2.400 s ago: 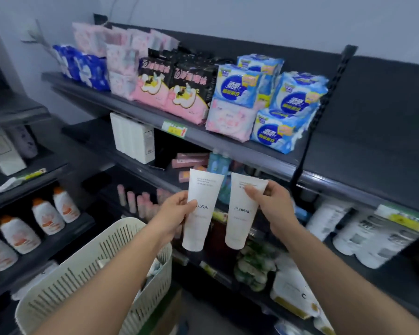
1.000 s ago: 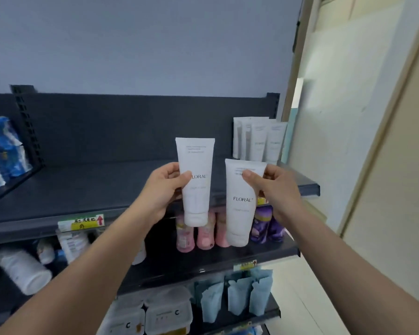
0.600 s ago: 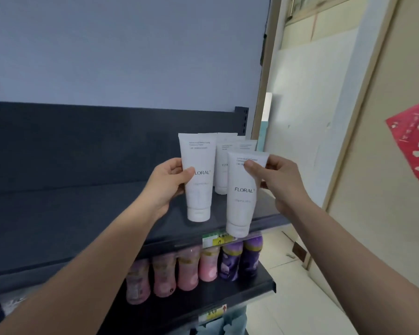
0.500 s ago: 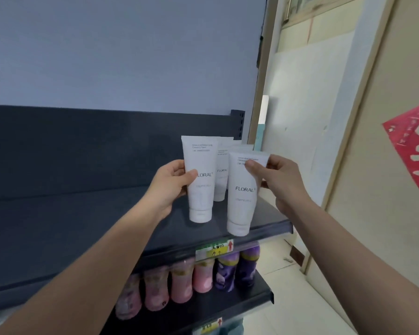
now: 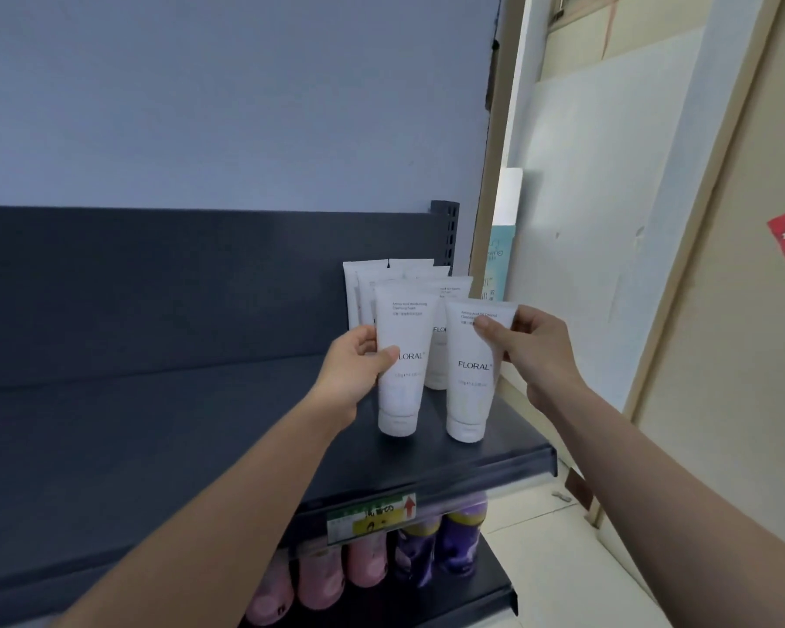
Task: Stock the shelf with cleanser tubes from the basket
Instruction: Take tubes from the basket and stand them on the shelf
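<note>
the left hand (image 5: 353,370) curls around the middle of a white plastic cleanser tube marked floral (image 5: 403,361), thumb across its front, holding it upright with the cap down on the dark grey metal top shelf (image 5: 164,446). the right hand (image 5: 530,351) pinches the crimped top of a second white floral tube (image 5: 471,378), thumb in front and fingers behind, and this tube also stands cap down, just beside the first with a narrow gap between them. whether either cap fully touches the shelf cannot be told. both tubes sit near the shelf's right end, a little back from its front lip. directly behind them stands a cluster of matching white tubes (image 5: 372,283) against the dark back panel (image 5: 155,287). to the left of the held tubes the shelf surface runs wide and bare. a green and yellow price label (image 5: 371,518) is clipped to the front edge, and below it pink bottles (image 5: 336,577) and purple bottles (image 5: 440,546) line the lower shelf.
</note>
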